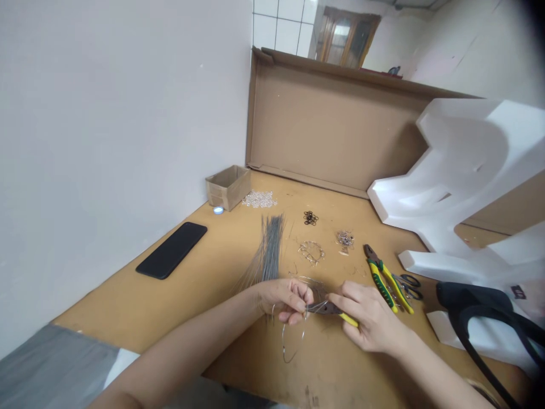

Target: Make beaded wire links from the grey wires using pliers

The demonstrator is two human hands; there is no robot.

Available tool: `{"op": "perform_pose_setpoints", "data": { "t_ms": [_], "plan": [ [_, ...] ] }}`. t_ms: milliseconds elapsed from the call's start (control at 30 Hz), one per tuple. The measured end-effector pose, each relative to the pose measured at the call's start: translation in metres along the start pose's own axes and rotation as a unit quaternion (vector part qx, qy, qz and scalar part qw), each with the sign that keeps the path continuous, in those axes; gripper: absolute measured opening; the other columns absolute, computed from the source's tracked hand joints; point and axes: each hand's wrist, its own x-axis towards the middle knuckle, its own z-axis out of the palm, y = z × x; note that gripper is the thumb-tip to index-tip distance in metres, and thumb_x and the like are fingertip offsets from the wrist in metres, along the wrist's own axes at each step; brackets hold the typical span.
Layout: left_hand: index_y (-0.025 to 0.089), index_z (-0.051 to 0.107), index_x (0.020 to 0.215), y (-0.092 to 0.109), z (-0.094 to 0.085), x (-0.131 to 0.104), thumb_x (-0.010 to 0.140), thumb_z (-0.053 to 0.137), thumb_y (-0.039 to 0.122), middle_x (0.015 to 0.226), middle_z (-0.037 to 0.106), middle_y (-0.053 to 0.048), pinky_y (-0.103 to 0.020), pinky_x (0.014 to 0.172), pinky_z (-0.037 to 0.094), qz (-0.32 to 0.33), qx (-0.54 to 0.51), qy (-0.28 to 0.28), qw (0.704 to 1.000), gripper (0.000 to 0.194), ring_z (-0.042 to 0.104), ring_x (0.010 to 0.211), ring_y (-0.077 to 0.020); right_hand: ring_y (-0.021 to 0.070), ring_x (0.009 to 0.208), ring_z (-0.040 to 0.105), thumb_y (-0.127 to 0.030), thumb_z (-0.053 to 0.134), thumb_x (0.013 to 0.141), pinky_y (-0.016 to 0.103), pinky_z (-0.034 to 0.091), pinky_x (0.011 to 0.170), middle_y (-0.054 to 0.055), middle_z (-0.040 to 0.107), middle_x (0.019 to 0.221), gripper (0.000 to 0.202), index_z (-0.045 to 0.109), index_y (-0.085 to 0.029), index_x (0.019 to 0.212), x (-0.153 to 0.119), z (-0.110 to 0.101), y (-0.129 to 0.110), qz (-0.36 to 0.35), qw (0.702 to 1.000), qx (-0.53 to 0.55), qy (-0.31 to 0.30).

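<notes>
My left hand [292,300] is closed in a pinch on a thin silver wire [284,346], which hangs below the fingers in a loose loop. My right hand [366,315] grips a pair of pliers [349,320] with yellow handles. Their dark jaws point left and meet the wire close to my left fingertips. Behind my left wrist lies a bundle of straight grey wires [272,247]. Just beyond the hands sits a small pile of bent wire loops [312,251]. The exact spot where the jaws touch the wire is too small to tell.
Green-and-yellow pliers [387,278] and scissors [411,287] lie at right, by white foam [464,165]. Further back are black rings [310,218], small metal pieces [344,238], clear beads [259,199] and a cardboard box [227,187]. A black phone [171,250] rests at left.
</notes>
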Motion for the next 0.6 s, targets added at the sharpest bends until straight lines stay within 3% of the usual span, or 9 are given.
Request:
{"op": "perform_pose_setpoints", "data": {
  "t_ms": [333, 500, 600],
  "plan": [
    [0.012, 0.053, 0.069, 0.001, -0.001, -0.001, 0.056, 0.073, 0.033, 0.044, 0.059, 0.002, -0.013, 0.025, 0.024, 0.026, 0.004, 0.032, 0.999, 0.032, 0.04, 0.025, -0.0048, 0.0157, 0.059, 0.047, -0.016, 0.04, 0.074, 0.027, 0.037, 0.053, 0.005, 0.052, 0.07, 0.031, 0.054, -0.016, 0.101, 0.0, 0.006, 0.009, -0.013, 1.0, -0.01, 0.026],
    [0.012, 0.052, 0.073, 0.009, -0.002, 0.001, 0.065, 0.068, 0.034, 0.05, 0.06, 0.002, -0.013, 0.033, 0.03, 0.053, 0.069, 0.112, 0.99, 0.028, 0.044, 0.032, -0.0031, 0.0205, 0.077, 0.052, -0.012, 0.043, 0.069, 0.034, 0.044, 0.067, 0.009, 0.056, 0.089, 0.041, 0.052, -0.017, 0.108, -0.004, 0.013, 0.015, 0.096, 0.995, 0.032, 0.015],
    [0.011, 0.053, 0.073, 0.009, -0.003, 0.006, 0.069, 0.064, 0.034, 0.055, 0.06, 0.001, -0.015, 0.039, 0.035, 0.12, 0.133, 0.195, 0.964, 0.025, 0.048, 0.038, -0.004, 0.0192, 0.075, 0.055, -0.008, 0.042, 0.066, 0.032, 0.046, 0.067, 0.007, 0.057, 0.087, 0.044, 0.054, -0.017, 0.107, -0.009, 0.016, 0.02, 0.165, 0.981, 0.1, 0.018]
  ]
}}
